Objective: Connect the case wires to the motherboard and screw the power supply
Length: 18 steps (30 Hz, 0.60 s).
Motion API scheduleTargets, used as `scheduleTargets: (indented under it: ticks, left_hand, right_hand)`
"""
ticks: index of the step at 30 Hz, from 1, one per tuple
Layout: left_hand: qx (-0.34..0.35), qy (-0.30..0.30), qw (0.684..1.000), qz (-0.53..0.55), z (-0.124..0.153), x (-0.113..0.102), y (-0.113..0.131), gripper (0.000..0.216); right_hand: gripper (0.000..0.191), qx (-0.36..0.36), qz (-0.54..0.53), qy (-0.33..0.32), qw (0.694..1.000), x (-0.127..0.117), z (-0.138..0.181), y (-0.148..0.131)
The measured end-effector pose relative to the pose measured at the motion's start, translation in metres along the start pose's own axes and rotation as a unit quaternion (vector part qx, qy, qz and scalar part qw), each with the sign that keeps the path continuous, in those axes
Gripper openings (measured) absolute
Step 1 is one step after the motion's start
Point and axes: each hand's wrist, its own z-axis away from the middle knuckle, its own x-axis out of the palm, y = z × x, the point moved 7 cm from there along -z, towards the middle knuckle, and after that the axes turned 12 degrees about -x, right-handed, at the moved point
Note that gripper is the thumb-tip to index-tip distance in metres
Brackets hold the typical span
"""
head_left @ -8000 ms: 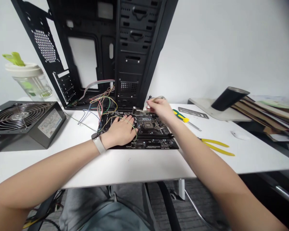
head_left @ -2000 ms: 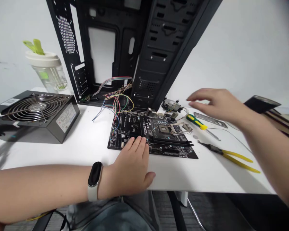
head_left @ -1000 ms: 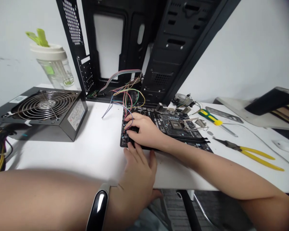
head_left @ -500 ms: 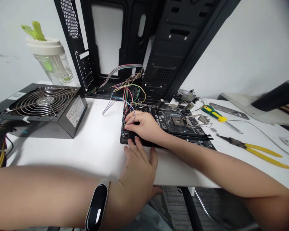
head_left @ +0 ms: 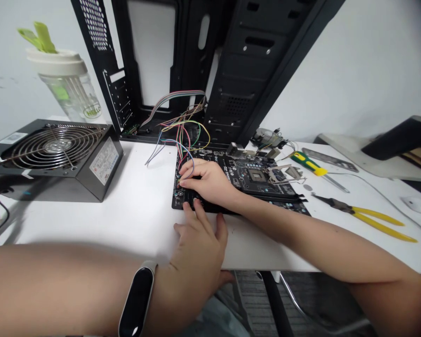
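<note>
From here, I judge a sideways tug could set the hidden end of the blue wire (head_left: 191,157) askew on the circuit board (head_left: 243,175), flat on the table (head_left: 136,187) before the case (head_left: 231,79). My right hand (head_left: 208,182) reaches across, thumb and forefinger pinched together on that wire; my left hand (head_left: 198,248) spreads wide, gripping nothing, fingertips at the board's near edge.

At the bench's (head_left: 140,213) back edge stand one computer case (head_left: 231,70) and one cup (head_left: 65,86); toward the left edge, one power box (head_left: 70,183) with one fan (head_left: 58,146). Nearer the front edge are one circuit board (head_left: 237,175), two hands (head_left: 198,248) and one wristband (head_left: 137,299); the wires (head_left: 182,93) cannot be counted. Rightward lie one screwdriver (head_left: 314,166), one pair of pliers (head_left: 354,210), one metal plate (head_left: 330,160), one disc (head_left: 307,187).
</note>
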Motion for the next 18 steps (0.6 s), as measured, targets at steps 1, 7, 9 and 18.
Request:
scheduleTargets:
  ticks: [1, 7, 9, 18]
  left_hand:
    - [0.001, 0.0, 1.0, 0.0, 0.0, -0.001, 0.0, 0.105]
    - [0.006, -0.003, 1.0, -0.001, 0.0, -0.002, -0.001, 0.104]
    - [0.007, 0.003, 1.0, 0.0, 0.001, -0.002, 0.0, 0.103]
    - [-0.001, -0.032, 0.999, 0.001, -0.001, -0.003, -0.001, 0.099]
  right_hand:
    - [0.016, -0.001, 0.0, 0.0, 1.0, 0.0, 0.0, 0.0]
    - [0.013, -0.003, -0.016, 0.01, 1.0, -0.003, -0.002, 0.001]
    - [0.012, 0.007, -0.034, 0.023, 0.999, -0.005, -0.003, 0.003]
    - [0.007, -0.065, 0.057, -0.044, 0.995, 0.005, -0.008, -0.024]
